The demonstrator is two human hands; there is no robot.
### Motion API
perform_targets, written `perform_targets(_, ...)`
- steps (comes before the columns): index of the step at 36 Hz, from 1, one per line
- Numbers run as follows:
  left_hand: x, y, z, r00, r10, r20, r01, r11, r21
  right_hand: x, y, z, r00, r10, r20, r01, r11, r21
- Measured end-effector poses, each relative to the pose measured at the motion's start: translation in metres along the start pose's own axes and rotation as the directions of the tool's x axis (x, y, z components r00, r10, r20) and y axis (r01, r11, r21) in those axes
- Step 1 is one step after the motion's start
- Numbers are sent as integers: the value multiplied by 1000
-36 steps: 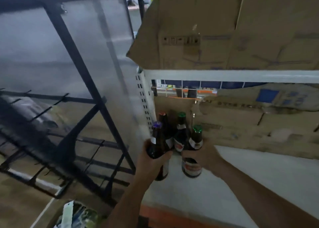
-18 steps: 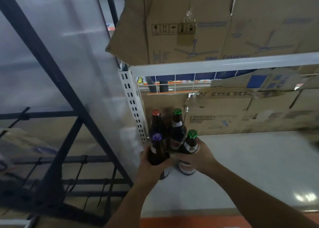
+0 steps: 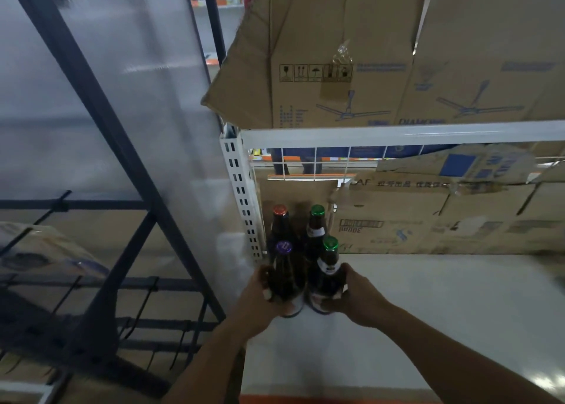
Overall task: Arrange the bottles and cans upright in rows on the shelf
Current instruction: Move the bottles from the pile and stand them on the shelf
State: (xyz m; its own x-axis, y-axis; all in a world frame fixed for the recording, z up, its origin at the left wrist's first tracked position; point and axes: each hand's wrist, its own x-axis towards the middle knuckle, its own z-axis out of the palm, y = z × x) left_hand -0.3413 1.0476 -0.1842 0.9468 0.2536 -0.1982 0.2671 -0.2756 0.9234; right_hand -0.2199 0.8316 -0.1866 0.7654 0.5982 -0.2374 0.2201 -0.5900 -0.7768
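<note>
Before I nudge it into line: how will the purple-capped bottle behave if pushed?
The purple-capped bottle is tall and narrow, so a high push would probably tip it. It looks like dark glass: likely rigid, heavyish, breakable, and may clink against the front green-capped bottle close beside it. The shelf looks smooth, so it should slide easily.

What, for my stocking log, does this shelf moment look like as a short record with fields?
shelf: white shelf, four bottles in its left back corner by the perforated post
back row: red-capped bottle and rear green-capped bottle, upright, untouched
front row: purple-capped bottle and front green-capped bottle, upright
left hand: grips purple-capped bottle
right hand: grips front green-capped bottle
behind: cardboard boxes
cans: none visible
</note>
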Motion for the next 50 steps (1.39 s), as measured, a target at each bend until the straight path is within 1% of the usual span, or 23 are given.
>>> perform_targets(2, 4, -7, -2, 999, -21, -27, 20, 1000, -21, 4, 0, 3, 1000, 1, -10, -1, 1000, 13)
perform_targets(3, 3, -7, -2, 997, -57, -44, 57, 998, -2, 6, 3, 4, 1000, 5, -11, -5, 1000, 18)
perform_targets(6, 0, -7, 8, 994, -94, -63, 95, 995, 16, 8, 7, 5, 1000, -9, -11, 9, 1000, 18)
perform_targets(7, -1, -6, 11, 989, -107, -101, 112, 993, 44, 8, 7, 6, 1000, -12, -18, 13, 1000, 20)
perform_targets(8, 0, -9, 15, 985, -107, -138, 118, 990, 73, 8, 8, 6, 1000, -12, -24, 13, 1000, 15)
perform_targets(10, 2, -15, 20, 978, -80, -194, 90, 995, 46, 8, 9, 8, 1000, -12, -29, 13, 1000, 25)
perform_targets(12, -1, -10, 22, 974, -60, -220, 71, 997, 40, 9, 10, 9, 1000, -7, -30, 8, 999, 33)
perform_targets(15, -2, -6, 17, 981, -78, -176, 81, 997, 8, 11, 15, 9, 1000, -15, -16, 15, 1000, 23)
perform_targets(21, 1, -1, -4, 990, -121, -69, 122, 992, 19, 14, 17, 9, 1000, -13, -4, 13, 1000, 22)
perform_targets(24, 1, 5, -3, 994, -99, -38, 99, 995, 9, 15, 20, 10, 1000, -19, 2, 19, 1000, 14)
perform_targets(28, 0, 0, -4, 995, -100, -30, 100, 995, 11, 14, 19, 9, 1000, -12, 11, 12, 1000, 18)
perform_targets(33, -2, 1, -3, 997, -66, -28, 66, 998, 24, 10, 10, 10, 1000, -4, -16, 5, 1000, 30)
perform_targets(39, -2, 2, -4, 995, -68, -68, 75, 992, 102, 8, 5, 10, 1000, 6, -12, -5, 999, 33)
perform_targets(43, 2, 5, -3, 997, -66, -50, 72, 989, 128, 2, -6, 5, 1000, -1, -27, 2, 1000, 31)
perform_targets(47, 3, 5, -5, 997, -55, -57, 64, 982, 178, -2, -13, 6, 999, 21, -48, -20, 999, 34)
perform_targets(50, 2, 5, -6, 997, -62, -52, 71, 978, 195, -1, -12, 8, 999, 25, -42, -23, 999, 35)
